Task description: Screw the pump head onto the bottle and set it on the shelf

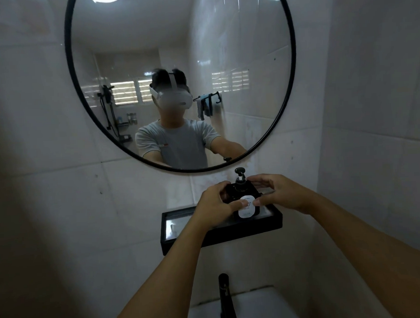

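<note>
The black bottle [244,201] stands upright on the black wall shelf [221,237], toward its right end, pump head [240,179] fitted on top. Its white label [246,208] is mostly covered by thumbs (text unreadable). The left hand [214,206] and right hand [280,192] grasp the bottle's two sides, fingers curled around its shoulders.

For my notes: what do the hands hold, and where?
Both hands, left and right, hold the black soap bottle by its sides, on the shelf.
</note>
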A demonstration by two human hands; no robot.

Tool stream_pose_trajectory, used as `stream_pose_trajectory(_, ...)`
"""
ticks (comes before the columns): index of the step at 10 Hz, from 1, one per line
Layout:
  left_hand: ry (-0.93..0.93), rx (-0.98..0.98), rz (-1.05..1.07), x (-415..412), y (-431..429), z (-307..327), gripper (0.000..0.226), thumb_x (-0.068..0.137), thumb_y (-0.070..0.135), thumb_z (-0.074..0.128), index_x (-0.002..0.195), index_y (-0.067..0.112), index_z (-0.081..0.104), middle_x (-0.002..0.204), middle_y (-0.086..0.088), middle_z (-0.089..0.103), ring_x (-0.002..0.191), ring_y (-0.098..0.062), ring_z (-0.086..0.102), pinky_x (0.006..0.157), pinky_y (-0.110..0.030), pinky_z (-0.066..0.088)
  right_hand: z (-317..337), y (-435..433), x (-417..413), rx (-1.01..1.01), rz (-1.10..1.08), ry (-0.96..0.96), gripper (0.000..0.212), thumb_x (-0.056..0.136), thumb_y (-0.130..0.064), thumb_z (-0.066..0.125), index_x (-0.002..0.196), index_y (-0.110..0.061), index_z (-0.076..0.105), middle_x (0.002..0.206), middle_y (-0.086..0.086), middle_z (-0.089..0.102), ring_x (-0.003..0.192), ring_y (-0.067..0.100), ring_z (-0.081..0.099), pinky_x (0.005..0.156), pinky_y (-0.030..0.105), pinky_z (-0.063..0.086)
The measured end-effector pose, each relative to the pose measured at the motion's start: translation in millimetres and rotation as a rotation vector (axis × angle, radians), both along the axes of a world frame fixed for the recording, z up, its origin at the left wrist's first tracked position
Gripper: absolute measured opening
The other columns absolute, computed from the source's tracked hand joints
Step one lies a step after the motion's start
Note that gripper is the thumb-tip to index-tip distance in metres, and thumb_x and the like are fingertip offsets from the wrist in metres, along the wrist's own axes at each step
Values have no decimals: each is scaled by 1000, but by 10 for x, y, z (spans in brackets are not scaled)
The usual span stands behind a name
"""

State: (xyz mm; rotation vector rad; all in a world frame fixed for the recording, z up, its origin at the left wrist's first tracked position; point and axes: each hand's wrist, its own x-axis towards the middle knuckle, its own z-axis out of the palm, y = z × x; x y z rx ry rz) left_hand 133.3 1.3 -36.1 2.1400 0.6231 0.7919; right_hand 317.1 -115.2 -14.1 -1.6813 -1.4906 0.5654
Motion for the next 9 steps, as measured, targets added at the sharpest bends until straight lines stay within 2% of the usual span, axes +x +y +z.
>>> stream_pose_trajectory(1, 5, 6, 4, 67, -35, 0, 40, 82, 27, 84, 116, 12, 70, 109, -3, 77, 103, -20, 72, 91, -34, 58, -35, -6, 90, -5, 4, 12, 71, 79, -5, 77, 143, -11, 46, 134, -1, 58, 117, 4, 55, 83, 6, 49)
stream_pose_trajectory(3, 31, 14, 10, 136, -47, -19, 38, 81, 30, 84, 113, 14, 70, 105, -2, 78, 100, -19, 73, 88, -35, 60, -95, 9, 211, -6, 10, 47, 73, 78, -6, 78, 143, -11, 47, 136, 1, 60, 127, 12, 55, 102, 22, 45)
stream_pose_trajectory(4, 35, 11, 9, 152, -55, -20, 36, 82, 28, 84, 113, 14, 70, 106, -2, 78, 100, -17, 73, 83, -26, 58, -126, 18, 241, -3, 26, 60, 72, 79, -7, 78, 144, -11, 47, 137, 1, 59, 126, 11, 55, 103, 23, 45)
stream_pose_trajectory(5, 38, -7, 3, 157, -36, -35, 34, 83, 29, 83, 111, 15, 71, 104, 0, 79, 99, -15, 74, 82, -25, 59, -137, 31, 252, -1, 41, 73, 73, 80, -7, 77, 145, -11, 45, 138, 0, 58, 123, 8, 55, 97, 16, 45)
stream_pose_trajectory(6, 53, -25, -11, 150, -38, -29, 31, 85, 30, 81, 110, 17, 70, 105, 2, 79, 99, -13, 74, 79, -21, 57, -153, 29, 263, -5, 52, 83, 73, 80, -7, 76, 146, -10, 44, 139, 0, 57, 122, 6, 55, 98, 16, 44)
stream_pose_trajectory(7, 63, -34, -21, 148, -54, -31, 32, 85, 32, 80, 110, 16, 69, 106, 3, 78, 100, -14, 74, 81, -23, 56, -170, 15, 265, 1, 66, 93, 74, 81, -7, 76, 147, -10, 42, 140, 0, 56, 126, 9, 53, 106, 22, 42)
stream_pose_trajectory(8, 109, -53, -7, 113, -39, -86, 45, 79, 44, 81, 113, 19, 67, 112, 4, 76, 105, -15, 72, 91, -34, 58, -167, -29, 236, -13, 71, 112, 79, 80, -13, 78, 149, -12, 38, 142, -4, 52, 131, 8, 49, 109, 26, 39)
stream_pose_trajectory(9, 81, -37, 63, 53, -72, -133, 61, 78, 55, 79, 124, 21, 60, 130, 1, 66, 121, -21, 63, 102, -36, 52, -196, -101, 192, 89, -1, 147, 74, 85, -25, 73, 149, -18, 38, 142, -8, 52, 131, 7, 49, 109, 29, 39)
